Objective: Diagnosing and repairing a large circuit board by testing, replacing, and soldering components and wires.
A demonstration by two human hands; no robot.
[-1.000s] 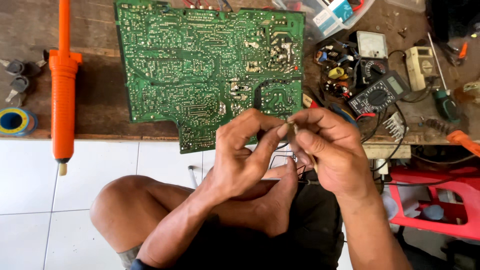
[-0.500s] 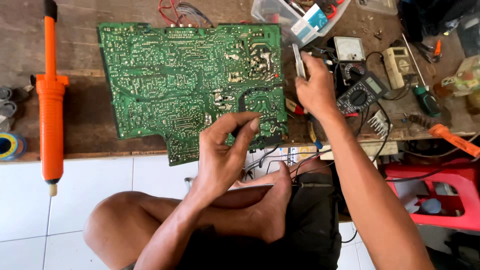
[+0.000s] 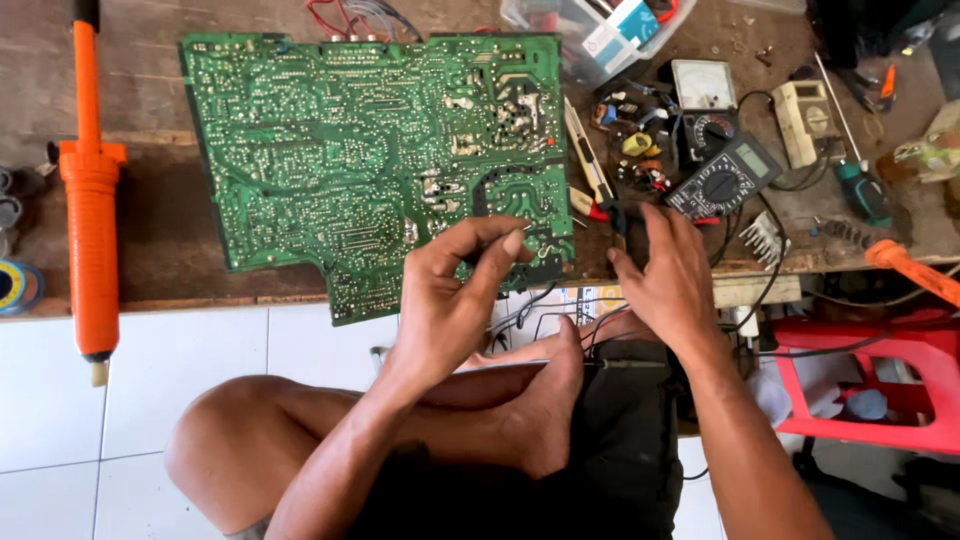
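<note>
pinching something too small to tell between thumb and forefinger, the left hand [image 3: 455, 300] hovers over the green board's [image 3: 340, 160] near edge on the bench [image 3: 150, 250]. the right hand [image 3: 668, 275] grips a black probe [image 3: 612, 215] beside the multimeter [image 3: 725, 178].

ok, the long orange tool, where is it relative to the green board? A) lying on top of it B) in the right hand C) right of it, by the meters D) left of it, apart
D: the long orange tool lies on the wooden bench left of the green board, with bare wood between them; neither hand touches it.
</note>
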